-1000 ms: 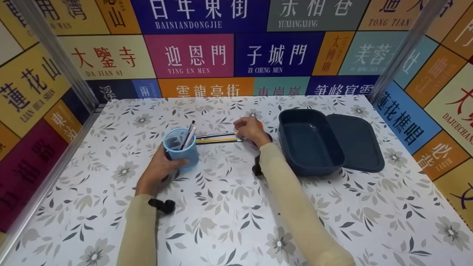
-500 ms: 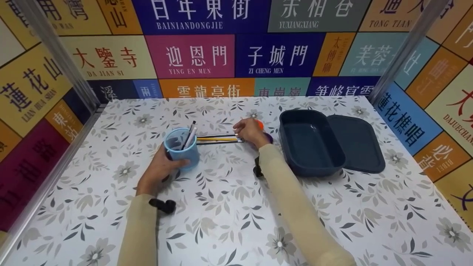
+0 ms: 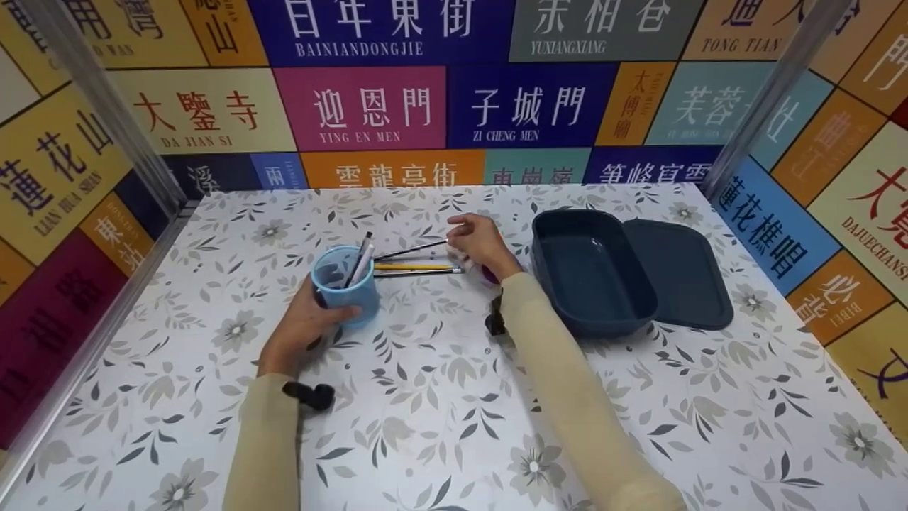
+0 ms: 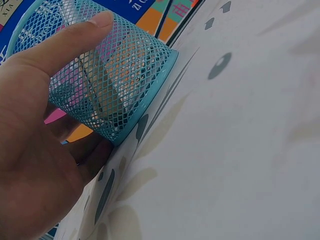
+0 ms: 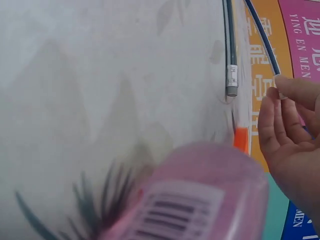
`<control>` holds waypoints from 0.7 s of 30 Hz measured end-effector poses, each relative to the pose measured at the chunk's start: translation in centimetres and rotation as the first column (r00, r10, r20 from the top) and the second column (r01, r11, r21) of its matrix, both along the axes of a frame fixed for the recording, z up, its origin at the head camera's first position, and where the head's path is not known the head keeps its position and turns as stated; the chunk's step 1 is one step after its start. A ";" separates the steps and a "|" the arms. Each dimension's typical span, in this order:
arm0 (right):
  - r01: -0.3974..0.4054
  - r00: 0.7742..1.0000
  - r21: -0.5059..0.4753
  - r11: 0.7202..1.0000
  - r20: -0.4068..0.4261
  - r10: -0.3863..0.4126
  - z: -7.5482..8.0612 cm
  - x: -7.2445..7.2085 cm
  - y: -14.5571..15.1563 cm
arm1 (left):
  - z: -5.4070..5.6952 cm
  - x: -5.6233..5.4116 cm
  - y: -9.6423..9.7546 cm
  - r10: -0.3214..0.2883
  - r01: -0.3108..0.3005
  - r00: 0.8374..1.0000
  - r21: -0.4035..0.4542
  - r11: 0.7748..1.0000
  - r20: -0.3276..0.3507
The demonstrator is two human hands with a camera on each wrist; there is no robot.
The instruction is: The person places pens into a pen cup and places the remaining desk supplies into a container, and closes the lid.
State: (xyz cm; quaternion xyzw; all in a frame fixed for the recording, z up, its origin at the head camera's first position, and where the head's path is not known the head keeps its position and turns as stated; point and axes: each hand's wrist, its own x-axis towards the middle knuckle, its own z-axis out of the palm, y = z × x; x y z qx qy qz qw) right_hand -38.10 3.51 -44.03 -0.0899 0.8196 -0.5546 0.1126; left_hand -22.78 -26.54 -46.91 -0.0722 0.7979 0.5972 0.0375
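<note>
My left hand (image 3: pixel 298 328) grips a light blue mesh pen cup (image 3: pixel 349 298), thumb on the near side; the left wrist view shows the mesh wall (image 4: pixel 132 65) close up. Two pens (image 3: pixel 362 266), one dark and one pale, lean inside it. With thumb and fingertip my right hand (image 3: pixel 484 243) pinches the end of a dark pencil (image 3: pixel 411 250). That end is raised, and the pencil's other end meets the cup's far right side. Beneath it a yellow pencil (image 3: pixel 425 267) lies beside a dark one. An eraser-tipped pencil (image 5: pixel 231 80) shows in the right wrist view.
A pink bottle with a barcode (image 5: pixel 175 210) stands near my right wrist, mostly covered in the head view. Past it lies something orange (image 5: pixel 241 139). To the right are a dark blue box (image 3: pixel 599 323) and its flat lid (image 3: pixel 684 277). Printed walls surround the table.
My right hand has moved slightly away from me, lifting the dark pencil's end off the others at an angle. The orange thing is now covered in the head view. My left hand stays on the cup.
</note>
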 end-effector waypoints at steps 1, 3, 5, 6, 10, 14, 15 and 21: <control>0.011 1.000 -0.039 0.999 0.008 -0.010 0.1 -0.1 0.0 | 0.0 0.0 0.0 -0.001 0.001 1.000 -0.001 1.000 -0.003; 0.035 0.999 -0.108 0.994 0.022 -0.033 0.2 -0.2 -0.1 | 0.0 0.0 0.0 -0.001 0.001 1.000 0.001 1.000 -0.001; 0.061 0.998 -0.156 0.986 0.037 -0.056 0.3 -0.2 -0.1 | 0.1 0.0 0.0 0.004 -0.004 1.000 -0.002 1.000 0.009; 0.072 0.997 -0.178 0.981 0.038 -0.066 0.3 -0.1 -0.2 | 0.1 0.0 0.0 0.008 -0.008 1.000 0.000 1.000 0.018; 0.106 0.994 -0.234 0.967 0.029 -0.102 0.4 0.0 -0.3 | 0.2 0.1 0.0 0.015 -0.015 0.999 0.008 1.000 0.041; 0.151 0.989 -0.294 0.944 0.055 -0.141 0.8 0.0 -0.5 | 0.3 0.1 0.1 0.016 -0.016 0.998 0.006 1.000 0.058; 0.166 0.986 -0.315 0.934 0.065 -0.153 0.9 0.0 -0.6 | 0.3 0.1 0.1 0.021 -0.021 0.998 -0.001 1.000 0.064; 0.222 0.975 -0.509 0.832 0.130 -0.180 1.7 0.4 -1.0 | 0.2 0.1 0.0 0.007 -0.007 1.000 -0.019 1.000 0.028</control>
